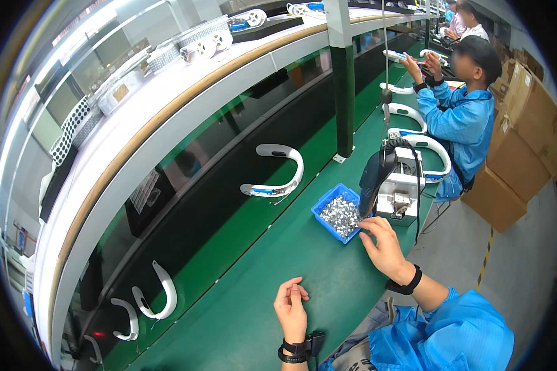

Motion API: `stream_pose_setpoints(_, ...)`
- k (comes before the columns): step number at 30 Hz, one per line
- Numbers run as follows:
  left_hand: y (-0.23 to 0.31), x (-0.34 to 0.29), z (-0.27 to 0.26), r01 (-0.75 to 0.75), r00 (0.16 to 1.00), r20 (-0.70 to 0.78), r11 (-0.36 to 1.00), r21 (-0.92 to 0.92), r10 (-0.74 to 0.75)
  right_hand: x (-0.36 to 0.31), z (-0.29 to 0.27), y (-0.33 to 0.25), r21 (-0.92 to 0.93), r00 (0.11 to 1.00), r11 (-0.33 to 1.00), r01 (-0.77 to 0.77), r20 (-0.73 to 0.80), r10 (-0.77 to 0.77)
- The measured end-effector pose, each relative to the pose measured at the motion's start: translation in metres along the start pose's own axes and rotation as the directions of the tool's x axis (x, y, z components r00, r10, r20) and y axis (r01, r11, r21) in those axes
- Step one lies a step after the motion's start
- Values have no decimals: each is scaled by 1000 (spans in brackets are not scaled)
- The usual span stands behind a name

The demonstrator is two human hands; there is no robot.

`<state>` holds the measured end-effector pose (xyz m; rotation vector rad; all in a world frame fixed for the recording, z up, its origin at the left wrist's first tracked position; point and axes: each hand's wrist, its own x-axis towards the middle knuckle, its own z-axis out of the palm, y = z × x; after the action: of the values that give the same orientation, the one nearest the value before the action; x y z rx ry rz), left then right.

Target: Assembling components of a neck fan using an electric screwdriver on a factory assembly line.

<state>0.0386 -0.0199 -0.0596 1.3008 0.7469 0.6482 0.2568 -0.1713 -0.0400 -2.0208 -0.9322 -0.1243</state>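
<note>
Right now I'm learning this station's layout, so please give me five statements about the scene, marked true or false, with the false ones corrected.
1. The blue tray holds many small metallic pieces. True.
2. The left hand is inside the blue tray. False: it is apart from the tray; the right hand has its fingers at the tray's edge.
3. Each of the person's wrists has a black band on it. True.
4. The nearest co-worker wears a red jacket. False: the jacket is blue.
5. The cardboard boxes are on the right side of the picture. True.
</note>
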Motion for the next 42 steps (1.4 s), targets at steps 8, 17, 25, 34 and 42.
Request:
stream_pose_setpoints(8, 2, 1, 1, 0, 1000, 9, 1000, 13, 0, 8, -5, 2, 116, 989, 982, -147, 6, 148)
stream_pose_setpoints(17, -3, 2, -1, 15, 999, 35, 1000, 15, -16, 30, 8, 7, 201, 969, 948, -247, 23, 248)
stream_pose_setpoints(25, -5, 3, -2, 18, 999, 38, 1000, 24, -19, 1, 5, 1, 302, 945, 897, -324, 142, 294)
stream_pose_setpoints(34, -29, 4, 10, -196, 948, 287, 964, 180, 139, -35, 52, -52, 598, 745, 503, -624, 650, 152)
stream_pose_setpoints(42, -19, 18, -29, -290, 956, 19, 939, 187, 292, -2, 112, -75, 613, 737, 574, -543, 675, -23)
